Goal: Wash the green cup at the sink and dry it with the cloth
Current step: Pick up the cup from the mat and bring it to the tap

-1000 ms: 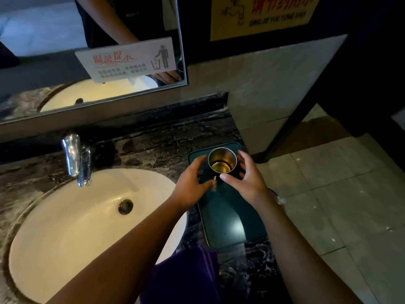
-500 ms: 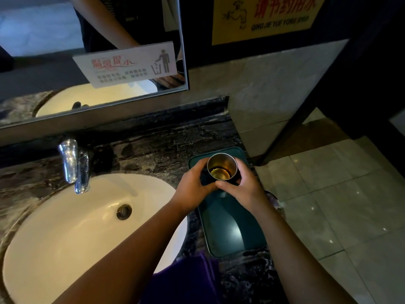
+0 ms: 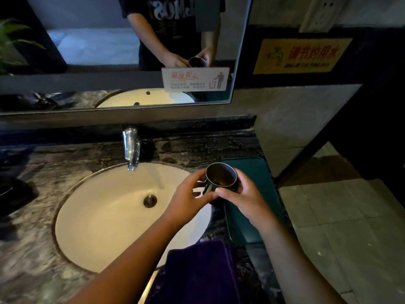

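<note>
Right now both forearms reach forward from the bottom of the view and meet over the right edge of the sink (image 3: pixel 92 216). The left hand (image 3: pixel 188 198) comes in from the lower left, its fingers curled around the near left side of the cup (image 3: pixel 221 178), the thumb lying along the front. The right hand (image 3: pixel 245 198) comes in from the lower right, its fingers wrapped round the right side and its thumb pressed on the front wall, where it meets the left thumb. So both hands grip the cup between them, clear of the counter (image 3: pixel 197 150).

The cup is held upright with a slight tilt toward the camera, above the spot where the basin's rim meets the dark green tray (image 3: pixel 258 172). Its outside looks dark, almost black in this dim light, so the green is hard to tell. The rim is thin and shiny, and the inside is metal with a warm yellowish glint near the bottom. A handle seems to sit on the left side, partly hidden by fingers.

The tap (image 3: pixel 131 148) stands behind the basin, well to the left of the cup. A purple cloth (image 3: pixel 201 273) lies on the counter edge near the bottom, between the two forearms. The mirror (image 3: pixel 87 51) above reflects the hands and cup.
</note>
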Demonstrator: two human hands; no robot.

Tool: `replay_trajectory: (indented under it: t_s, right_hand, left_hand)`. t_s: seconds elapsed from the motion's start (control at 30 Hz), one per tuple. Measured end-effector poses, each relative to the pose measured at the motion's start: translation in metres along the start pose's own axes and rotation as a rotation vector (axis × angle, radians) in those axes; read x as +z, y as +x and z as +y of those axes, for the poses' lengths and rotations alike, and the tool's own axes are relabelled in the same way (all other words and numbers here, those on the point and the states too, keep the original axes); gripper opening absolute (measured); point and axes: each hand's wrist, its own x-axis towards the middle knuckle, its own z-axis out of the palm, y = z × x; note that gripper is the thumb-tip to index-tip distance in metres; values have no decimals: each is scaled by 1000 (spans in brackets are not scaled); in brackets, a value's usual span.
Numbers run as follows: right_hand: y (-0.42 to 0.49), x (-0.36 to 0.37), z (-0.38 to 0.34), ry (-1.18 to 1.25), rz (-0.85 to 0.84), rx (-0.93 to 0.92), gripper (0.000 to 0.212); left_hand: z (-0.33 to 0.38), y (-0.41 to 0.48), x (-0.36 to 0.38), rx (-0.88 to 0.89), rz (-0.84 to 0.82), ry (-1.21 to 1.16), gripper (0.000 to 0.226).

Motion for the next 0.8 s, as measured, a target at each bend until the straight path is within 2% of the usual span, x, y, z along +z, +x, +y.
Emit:
replay_trajectory:
  t_s: [0.17,0.43,0.63,0.8]
  right_hand:
    - [-7,48,-16,9,-78,-4,59]
    - [-12,132,-40,-3,-167,-29,50]
    - [-5,169,-48,68,-197,33,55]
    - [5,189,-46,157,-162,27,73]
  left_hand:
    - [-8,-36,-48,-8,53,-25,53]
    - [-26,-75,-131,-47,60,-112,38]
    - [-37,-79,-175,-60,-15,-162,51]
    - [-49,-76,-187,-78,8,-210,43]
